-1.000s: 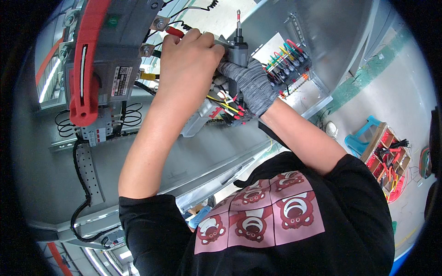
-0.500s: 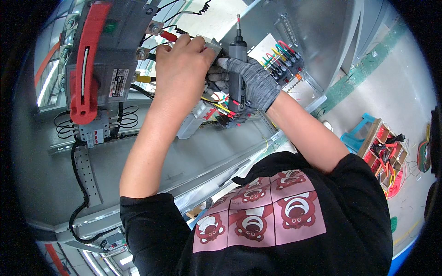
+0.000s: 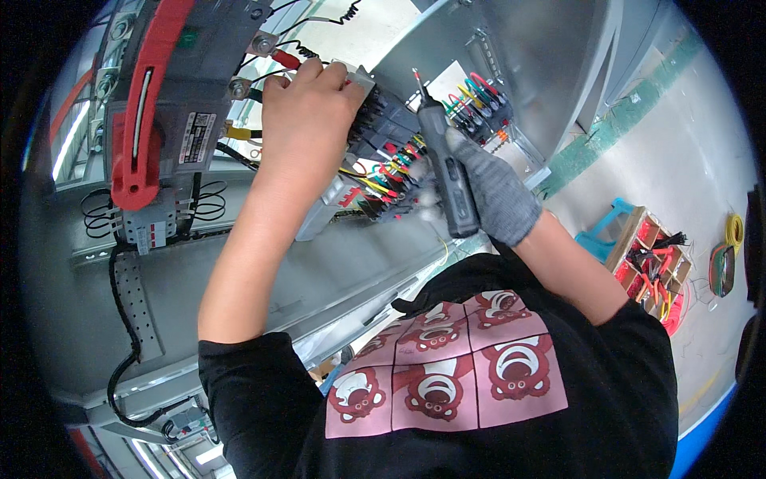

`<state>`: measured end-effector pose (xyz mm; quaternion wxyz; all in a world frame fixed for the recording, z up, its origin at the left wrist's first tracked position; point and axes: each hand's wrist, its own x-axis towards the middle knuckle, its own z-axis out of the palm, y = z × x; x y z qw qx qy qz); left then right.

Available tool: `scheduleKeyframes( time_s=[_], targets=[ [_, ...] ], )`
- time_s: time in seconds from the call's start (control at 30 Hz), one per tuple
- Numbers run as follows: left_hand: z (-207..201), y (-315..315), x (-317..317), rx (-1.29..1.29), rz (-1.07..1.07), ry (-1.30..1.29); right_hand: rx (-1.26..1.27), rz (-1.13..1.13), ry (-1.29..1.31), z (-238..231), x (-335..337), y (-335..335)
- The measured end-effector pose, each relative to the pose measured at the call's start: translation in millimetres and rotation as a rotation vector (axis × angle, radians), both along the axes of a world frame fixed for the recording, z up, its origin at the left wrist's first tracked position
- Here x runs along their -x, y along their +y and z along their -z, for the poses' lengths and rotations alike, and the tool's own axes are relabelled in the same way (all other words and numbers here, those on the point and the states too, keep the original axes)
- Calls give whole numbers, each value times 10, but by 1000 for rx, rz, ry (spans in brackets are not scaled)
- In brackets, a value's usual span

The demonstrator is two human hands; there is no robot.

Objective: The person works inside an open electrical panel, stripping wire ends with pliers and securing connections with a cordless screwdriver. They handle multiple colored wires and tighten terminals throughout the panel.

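My bare left hand is up at the wired equipment, its fingers curled at the edge of a dark grey device. A small pale piece shows beside its fingertips, and what they grip is hidden. My right hand, in a grey knit glove, is wrapped around a dark cordless screwdriver. The tool tilts, its bit up and to the left, apart from the terminals. Between my hands run red, yellow and green wires on dark grey terminal parts.
At left stands a large grey switch with a red lever. Below it is a small breaker with looped black wires. Coloured wires rise behind the screwdriver. On the floor at right, a divided wooden box holds tools beside a blue stool.
My right hand has drawn back down and to the right with the screwdriver, which now leans more to the left. My left hand stays at the device.
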<state>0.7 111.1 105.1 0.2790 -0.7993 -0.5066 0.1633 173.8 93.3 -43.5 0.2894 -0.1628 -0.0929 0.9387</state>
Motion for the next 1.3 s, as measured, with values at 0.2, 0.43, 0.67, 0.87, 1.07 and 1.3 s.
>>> scheduleKeyframes(
  time_s=[0.2, 0.43, 0.67, 0.87, 1.07, 1.3],
  targets=[
    [-13, 30, 21, -36, 50, 47, -430, -60, -196, -140, -285, -115],
    [4, 16, -14, 3, 25, 2, -714, -116, -328, 111, -49, -169],
    [-5, 7, -17, 5, 26, 14, -650, -135, -362, 20, 40, -181],
    [6, 13, -12, 11, 17, 2, -786, -48, -413, 118, 49, -197],
    [-25, 10, -25, 26, -24, 54, -809, -12, -409, 126, 75, -243],
    [-2, 11, -11, 17, 8, 13, -725, -153, -382, 133, 113, -219]
  ],
)
